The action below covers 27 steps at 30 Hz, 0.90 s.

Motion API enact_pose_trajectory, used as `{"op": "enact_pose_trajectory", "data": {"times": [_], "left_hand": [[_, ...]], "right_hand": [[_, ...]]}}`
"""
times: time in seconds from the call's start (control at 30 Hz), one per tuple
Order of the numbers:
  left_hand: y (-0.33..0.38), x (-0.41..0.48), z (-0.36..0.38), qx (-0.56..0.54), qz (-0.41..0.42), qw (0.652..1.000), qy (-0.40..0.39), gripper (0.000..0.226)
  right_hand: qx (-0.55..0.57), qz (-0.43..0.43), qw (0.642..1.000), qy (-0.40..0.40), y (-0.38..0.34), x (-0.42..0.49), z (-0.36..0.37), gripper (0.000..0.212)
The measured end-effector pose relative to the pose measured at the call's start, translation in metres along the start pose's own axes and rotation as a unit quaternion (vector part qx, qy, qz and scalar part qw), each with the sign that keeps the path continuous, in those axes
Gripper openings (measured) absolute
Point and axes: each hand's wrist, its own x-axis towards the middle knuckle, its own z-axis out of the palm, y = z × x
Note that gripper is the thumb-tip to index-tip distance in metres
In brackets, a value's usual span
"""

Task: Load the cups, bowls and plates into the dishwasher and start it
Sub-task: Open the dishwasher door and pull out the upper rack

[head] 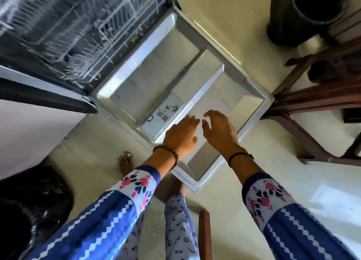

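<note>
Two arms reach out from down low, each in a blue sleeve [93, 226] with white zigzag lines and pink flowers. Between them hang light trousers [179, 228] with little prints, and a bare foot [126, 163] stands on the pale floor [277, 173]. A shiny black bag [33, 205] sits at the left by the wall. The left hand [181, 134] wears a brown bead bracelet [169, 152] at the wrist. Its fingers are loose and point ahead, and it holds nothing. The right hand [219, 131] wears a thin black band [239, 155]. Its fingers are spread and bent a little, and it holds nothing too. The two hands are close together but do not touch. Both are over the near part of the dishwasher door [156, 70], which is folded down flat. I cannot tell if they touch it. Just past the left fingertips is the grey soap box [163, 116] with a round knob, set in the door. Beyond the door, up and to the left, the dishwasher [39, 82] stands open. Inside it is a white wire rack [82, 44], far from both hands. The rack looks blurry, so I cannot tell what is in it. To the right of the door stand brown chair legs [304, 101], and the door's corner is right beside them. Farther back on the right is a tall black bin [304, 17].
</note>
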Motion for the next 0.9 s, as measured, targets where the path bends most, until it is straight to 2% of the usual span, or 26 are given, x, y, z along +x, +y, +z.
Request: {"op": "enact_pose_trajectory", "data": {"times": [0.27,0.47,0.6,0.73,0.8,0.9], "left_hand": [[-0.047,-0.057,-0.115,-0.053,-0.05,0.984,0.161,0.054],[-0.093,-0.085,-0.199,0.027,-0.037,0.957,0.287,0.055],[-0.127,-0.095,-0.248,0.099,-0.024,0.922,0.373,0.057],[-0.151,-0.102,-0.286,0.143,-0.042,0.9,0.41,0.063],[-0.161,-0.101,-0.297,0.103,-0.063,0.912,0.393,0.066],[-0.17,-0.097,-0.304,-0.007,-0.106,0.927,0.359,0.056]], "right_hand": [[0.021,-0.117,0.992,0.044,-0.14,0.018,-0.036,0.027],[0.056,-0.185,0.978,0.08,-0.236,0.048,-0.055,0.024],[0.097,-0.192,0.973,0.086,-0.299,0.069,-0.071,0.025],[0.141,-0.175,0.969,0.102,-0.349,0.087,-0.083,0.042],[0.168,-0.133,0.972,0.096,-0.365,0.098,-0.085,0.048],[0.245,-0.067,0.965,0.07,-0.377,0.115,-0.088,0.053]]}}
